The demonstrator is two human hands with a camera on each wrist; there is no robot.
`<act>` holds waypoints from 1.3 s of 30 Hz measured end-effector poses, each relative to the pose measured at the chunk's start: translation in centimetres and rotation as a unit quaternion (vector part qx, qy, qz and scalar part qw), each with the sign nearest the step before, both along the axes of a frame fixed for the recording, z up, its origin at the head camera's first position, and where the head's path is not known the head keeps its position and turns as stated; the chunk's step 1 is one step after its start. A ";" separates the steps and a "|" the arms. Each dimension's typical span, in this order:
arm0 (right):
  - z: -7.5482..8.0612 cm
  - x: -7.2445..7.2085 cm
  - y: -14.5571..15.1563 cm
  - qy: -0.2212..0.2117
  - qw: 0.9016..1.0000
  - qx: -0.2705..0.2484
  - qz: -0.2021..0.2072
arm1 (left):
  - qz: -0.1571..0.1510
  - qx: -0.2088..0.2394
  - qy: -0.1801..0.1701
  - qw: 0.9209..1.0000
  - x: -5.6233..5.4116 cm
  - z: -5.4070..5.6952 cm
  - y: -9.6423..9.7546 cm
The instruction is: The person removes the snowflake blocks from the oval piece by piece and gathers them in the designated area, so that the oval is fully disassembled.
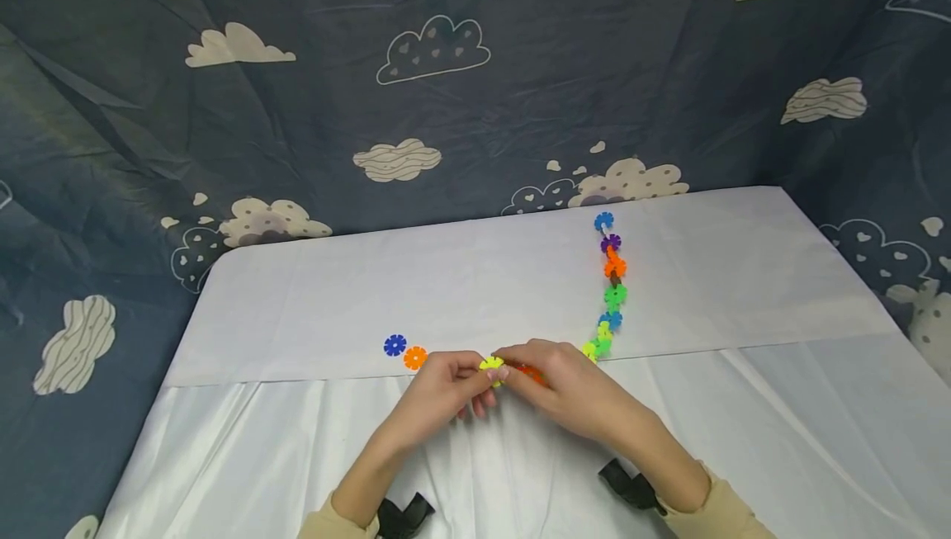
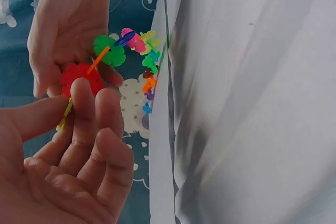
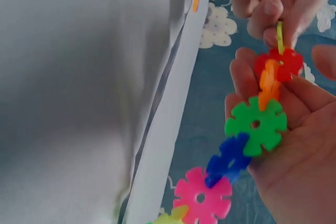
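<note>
My left hand point(image 1: 446, 394) pinches a yellow notched flower disc point(image 1: 491, 368), seen edge-on in the left wrist view, between thumb and fingers. The disc is joined to a red disc point(image 3: 287, 65) at the end of a chain of interlocking plastic flower discs. My right hand point(image 1: 575, 386) holds this chain end by the red disc, its fingers curled behind. From there run an orange disc point(image 3: 269, 83), a green disc point(image 3: 270, 114), a dark blue disc point(image 3: 229, 156) and a pink disc point(image 3: 194, 192). Part of the chain is hidden by the right hand in the head view.
The chain's far part curves away across the white table point(image 1: 312, 300), ending in a blue disc point(image 1: 604, 221). A loose dark blue disc point(image 1: 395, 345) and a loose orange disc point(image 1: 415, 358) lie left of the hands. A dark cloud-print cloth point(image 1: 475, 118) hangs behind.
</note>
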State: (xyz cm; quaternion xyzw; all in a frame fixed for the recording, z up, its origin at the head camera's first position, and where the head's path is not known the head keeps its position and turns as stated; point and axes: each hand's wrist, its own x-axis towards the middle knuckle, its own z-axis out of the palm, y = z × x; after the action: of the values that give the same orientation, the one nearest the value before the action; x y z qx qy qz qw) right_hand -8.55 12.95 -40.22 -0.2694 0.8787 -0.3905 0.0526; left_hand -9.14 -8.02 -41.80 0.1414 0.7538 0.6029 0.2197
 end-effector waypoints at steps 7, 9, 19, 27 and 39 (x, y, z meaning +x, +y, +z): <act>-0.5 -0.3 0.4 0.052 0.998 0.030 0.013 | 0.018 0.040 -0.048 0.998 -0.3 -0.2 -0.3; -0.7 -0.5 0.4 0.068 0.997 0.031 0.019 | 0.017 0.056 -0.060 0.996 -0.4 -0.2 -0.3; -1.1 -0.5 0.2 0.134 0.990 -0.008 0.041 | -0.003 0.090 -0.095 0.991 -0.5 -0.2 -0.6; -1.1 -0.6 0.1 0.127 0.991 -0.018 0.041 | 0.006 0.091 -0.096 0.991 -0.5 -0.1 -0.6; -1.4 -0.6 -0.2 0.172 0.984 -0.052 0.007 | 0.042 0.113 -0.099 0.988 -0.3 0.4 -0.4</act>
State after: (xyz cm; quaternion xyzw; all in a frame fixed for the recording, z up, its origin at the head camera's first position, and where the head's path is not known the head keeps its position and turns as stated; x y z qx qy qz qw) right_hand -9.16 12.74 -41.67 -0.3407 0.8513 -0.3833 -0.1107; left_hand -9.43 -8.42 -41.39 0.0730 0.6607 0.7039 0.2505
